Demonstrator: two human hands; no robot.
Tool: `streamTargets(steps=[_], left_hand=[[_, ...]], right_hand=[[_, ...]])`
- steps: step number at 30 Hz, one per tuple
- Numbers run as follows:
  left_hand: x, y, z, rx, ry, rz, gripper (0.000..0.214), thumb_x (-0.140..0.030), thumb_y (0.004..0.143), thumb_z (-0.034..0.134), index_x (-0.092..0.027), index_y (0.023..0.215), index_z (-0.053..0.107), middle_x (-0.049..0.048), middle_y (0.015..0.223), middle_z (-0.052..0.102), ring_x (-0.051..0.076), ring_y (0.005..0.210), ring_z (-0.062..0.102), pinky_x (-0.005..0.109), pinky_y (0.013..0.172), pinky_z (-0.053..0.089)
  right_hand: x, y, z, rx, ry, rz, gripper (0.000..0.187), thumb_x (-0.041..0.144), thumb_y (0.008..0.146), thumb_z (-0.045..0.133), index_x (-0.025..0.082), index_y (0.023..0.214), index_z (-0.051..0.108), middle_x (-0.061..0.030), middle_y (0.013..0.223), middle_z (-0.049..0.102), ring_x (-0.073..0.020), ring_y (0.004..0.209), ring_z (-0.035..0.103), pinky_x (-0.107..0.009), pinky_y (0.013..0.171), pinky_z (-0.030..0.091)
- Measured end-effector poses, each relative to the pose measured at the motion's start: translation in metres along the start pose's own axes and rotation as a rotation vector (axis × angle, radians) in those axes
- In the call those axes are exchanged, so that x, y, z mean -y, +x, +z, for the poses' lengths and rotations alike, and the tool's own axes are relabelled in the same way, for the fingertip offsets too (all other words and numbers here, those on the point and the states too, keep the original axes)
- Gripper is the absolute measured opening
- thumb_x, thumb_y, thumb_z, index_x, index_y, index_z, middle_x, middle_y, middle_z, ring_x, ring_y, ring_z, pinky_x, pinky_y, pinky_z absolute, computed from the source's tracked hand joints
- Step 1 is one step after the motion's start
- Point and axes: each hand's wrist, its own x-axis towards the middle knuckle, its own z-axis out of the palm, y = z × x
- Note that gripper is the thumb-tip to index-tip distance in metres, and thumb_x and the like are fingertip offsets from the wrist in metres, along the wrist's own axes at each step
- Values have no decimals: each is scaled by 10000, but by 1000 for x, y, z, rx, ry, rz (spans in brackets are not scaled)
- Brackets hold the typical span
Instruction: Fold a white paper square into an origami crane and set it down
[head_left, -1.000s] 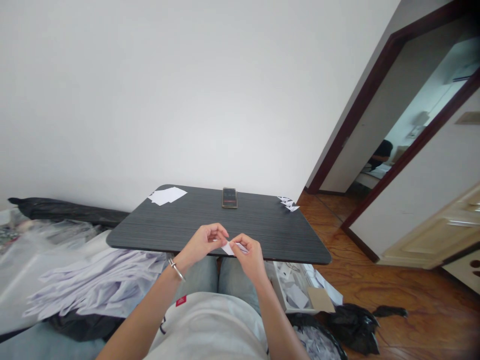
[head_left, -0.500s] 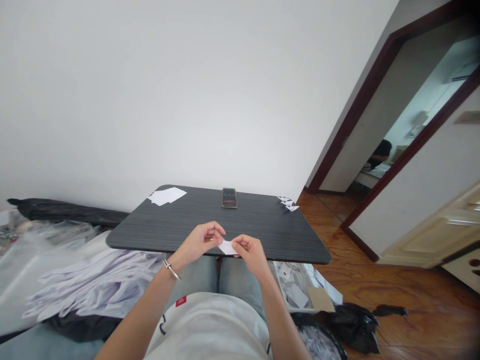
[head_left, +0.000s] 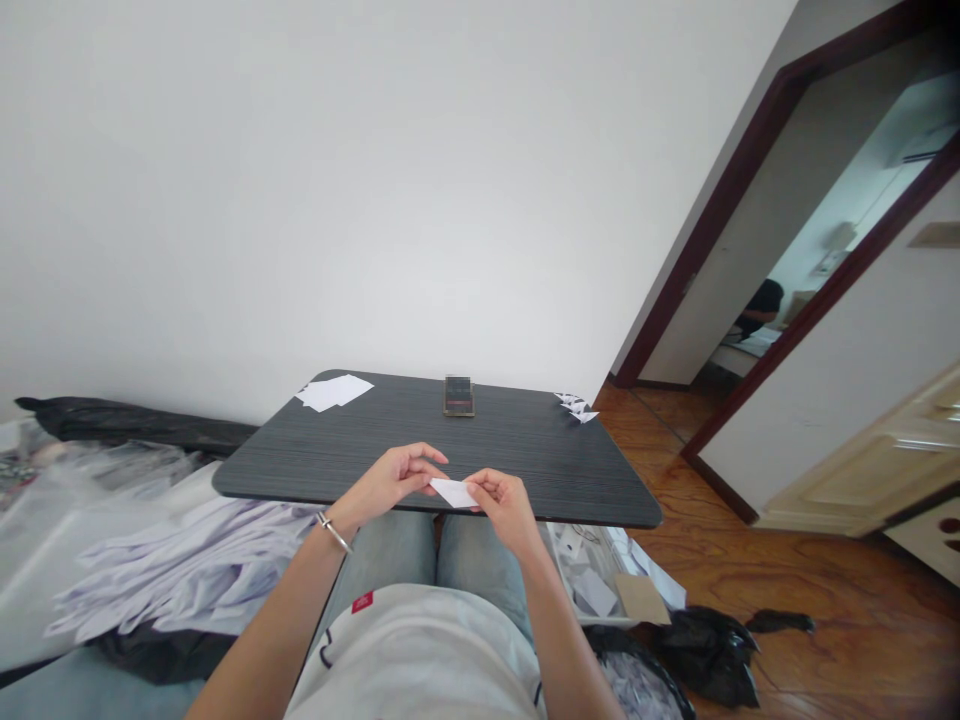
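Observation:
A small folded piece of white paper [head_left: 453, 491] is pinched between both my hands above the near edge of a dark table [head_left: 525, 460]. My left hand [head_left: 394, 478], with a metal bracelet at the wrist, grips its left end with closed fingers. My right hand [head_left: 506, 503] pinches its right end. Further back on the table lie a few white sheets [head_left: 334, 391] at the far left, a phone [head_left: 458, 395] in the middle and several small folded paper pieces [head_left: 576, 406] at the far right.
A heap of white paper [head_left: 187, 560] and clear plastic lies at the left. A box with paper pieces [head_left: 592, 580] and black bags [head_left: 705, 655] stand on the wooden floor at the right. A doorway [head_left: 787, 290] opens at the right, with a person seated beyond it.
Both hands have shifted slightly away from me and the paper now shows as a flatter, pointed shape between the fingertips. The things on the table have not moved.

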Motion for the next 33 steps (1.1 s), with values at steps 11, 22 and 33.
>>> streamTargets(steps=[11,22,33], left_hand=[[-6,-2,0,-92,48,-5,272,-311,773,534,-118,963,567,81,870,666,143,749,611,274,702,479],[1,5,13,-314,67,97,162,-266,702,614,-122,775,606,25,687,635,118,604,589,240,614,486],[-11,3,32,-367,9,186,128,-228,692,618,-110,740,621,10,634,605,102,580,561,211,587,469]], right_hand=[[5,-1,-1,-26,40,23,159,296,718,584,149,735,641,-8,613,644,-123,562,583,-207,506,473],[4,0,5,-188,198,-96,286,332,697,615,190,939,565,-17,693,678,-137,566,636,-182,434,460],[-4,-2,13,-171,208,-238,82,173,635,676,182,715,657,-9,687,666,-134,573,628,-209,465,507]])
